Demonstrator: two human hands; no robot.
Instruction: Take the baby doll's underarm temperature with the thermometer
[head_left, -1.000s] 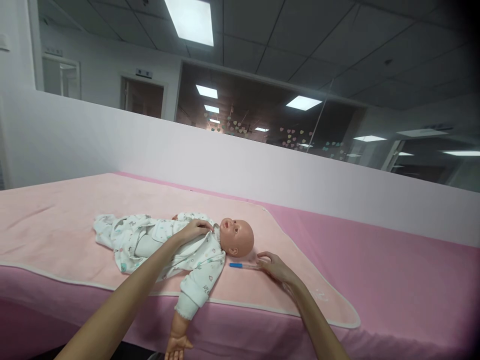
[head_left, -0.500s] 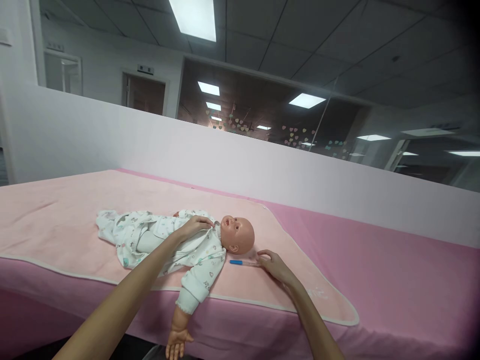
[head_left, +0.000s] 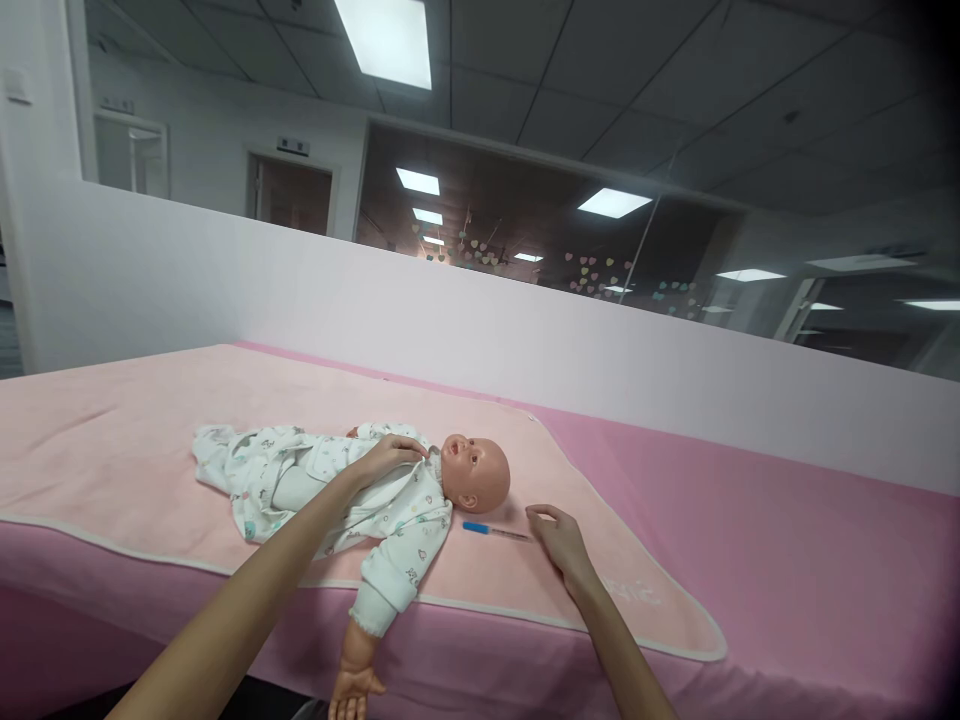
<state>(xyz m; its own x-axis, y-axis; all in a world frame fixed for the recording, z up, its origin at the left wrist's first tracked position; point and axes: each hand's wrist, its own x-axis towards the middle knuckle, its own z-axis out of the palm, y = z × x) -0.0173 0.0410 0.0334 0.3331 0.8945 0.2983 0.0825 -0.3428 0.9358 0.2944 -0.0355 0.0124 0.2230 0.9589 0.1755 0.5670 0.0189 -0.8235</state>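
A baby doll (head_left: 480,470) in a white printed sleepsuit lies on its back on a light pink blanket (head_left: 112,440), head to the right. One doll arm (head_left: 360,660) hangs over the bed's front edge. My left hand (head_left: 390,455) rests flat on the doll's chest near its collar, fingers lying open. A thin thermometer with a blue tip (head_left: 495,531) lies on the blanket just below the doll's head. My right hand (head_left: 559,540) sits on the blanket just right of the thermometer, fingers loosely curled, a small gap apart from it.
The blanket covers a darker pink bed surface (head_left: 787,560) that extends to the right. A white partition wall (head_left: 525,340) runs behind the bed, with glass panels and ceiling lights above it.
My right hand has let go of the thermometer and drawn slightly right; the thermometer now lies alone on the blanket. My left hand stays on the doll's chest.
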